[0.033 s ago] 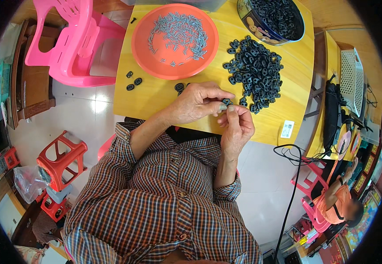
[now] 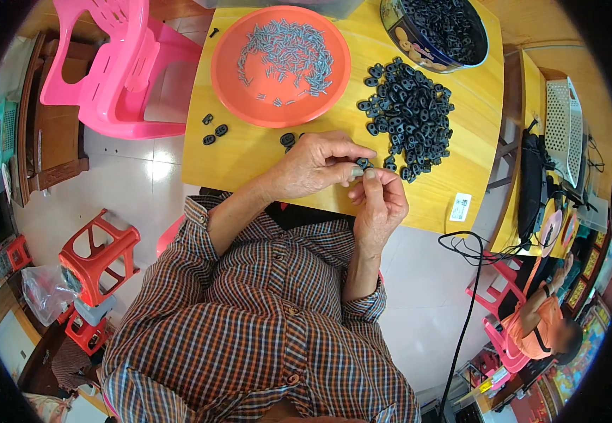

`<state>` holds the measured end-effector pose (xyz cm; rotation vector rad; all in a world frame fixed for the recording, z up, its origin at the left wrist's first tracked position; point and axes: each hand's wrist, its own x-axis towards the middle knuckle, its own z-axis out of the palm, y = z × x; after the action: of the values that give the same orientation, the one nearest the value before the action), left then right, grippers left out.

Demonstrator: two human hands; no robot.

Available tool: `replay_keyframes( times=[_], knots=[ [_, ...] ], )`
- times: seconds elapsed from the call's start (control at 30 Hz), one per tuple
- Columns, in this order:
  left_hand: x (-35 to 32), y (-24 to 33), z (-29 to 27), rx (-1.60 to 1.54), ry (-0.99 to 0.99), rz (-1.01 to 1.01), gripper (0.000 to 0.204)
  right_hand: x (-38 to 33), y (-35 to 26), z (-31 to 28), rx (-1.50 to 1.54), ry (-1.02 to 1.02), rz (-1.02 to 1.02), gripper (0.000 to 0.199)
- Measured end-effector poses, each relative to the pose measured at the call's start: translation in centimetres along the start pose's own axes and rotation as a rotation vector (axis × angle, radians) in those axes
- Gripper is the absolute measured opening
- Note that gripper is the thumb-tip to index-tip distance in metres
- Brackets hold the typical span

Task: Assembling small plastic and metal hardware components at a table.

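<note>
Head view: a person in a checked shirt (image 2: pixel 264 331) sits at a yellow table (image 2: pixel 249 158), both forearms raised over its near edge.
Left hand (image 2: pixel 313 166): curled, fingers bent in, thumb and forefinger pinched together at the tips on a small black piece (image 2: pixel 363 163); a small grey metal part (image 2: pixel 356 171) shows just below the pinch, touching the fingertips.
Right hand (image 2: pixel 382 201): palm turned inward, fingers half closed, fingertips meeting those of the left hand at the same black piece; which hand bears most of the hold cannot be told.
Black piece, location: in the air just above the table's near half, between the two hands, close beside the lower end of the pile.
Pile of black pieces (image 2: pixel 408 116): loose heap of small black ringed parts on the table, just right of the hands.
Orange plate (image 2: pixel 232 77): round, at the far left part of the table, holding scattered grey pins (image 2: pixel 288 53).
Round tin (image 2: pixel 408 39): far right corner of the table, filled with more black parts.
Stray black parts (image 2: pixel 214 132): a few lying on the table left of the hands, below the plate.
Pink chair (image 2: pixel 119 67): beside the table, far left.
Red stool (image 2: pixel 98 254): on the floor, left of the person.
Black cable (image 2: pixel 464 310): runs down across the floor at right.
</note>
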<state>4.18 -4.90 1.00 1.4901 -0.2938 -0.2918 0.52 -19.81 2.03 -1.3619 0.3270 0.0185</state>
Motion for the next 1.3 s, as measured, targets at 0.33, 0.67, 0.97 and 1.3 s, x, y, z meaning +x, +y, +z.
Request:
replay_keyframes(
  times=[0.33,0.67,0.97,1.3],
  knots=[
    [-0.2,0.0,-0.2,-0.028,-0.015,0.02,0.032,0.0,0.1,-0.3,0.026,-0.054,0.02,0.01],
    [-0.5,0.4,-1.0,-0.172,-0.084,-0.019,0.03,0.9,0.0,-1.8,0.27,-0.263,0.18,0.009],
    [-0.8,0.7,-1.6,-0.185,-0.155,-0.054,0.031,1.0,-0.1,-2.3,0.297,-0.364,0.31,0.013],
    [-0.9,0.6,-2.0,-0.082,-0.209,0.018,0.028,0.9,-0.5,-2.3,0.301,-0.421,0.379,0.012]
  ],
)
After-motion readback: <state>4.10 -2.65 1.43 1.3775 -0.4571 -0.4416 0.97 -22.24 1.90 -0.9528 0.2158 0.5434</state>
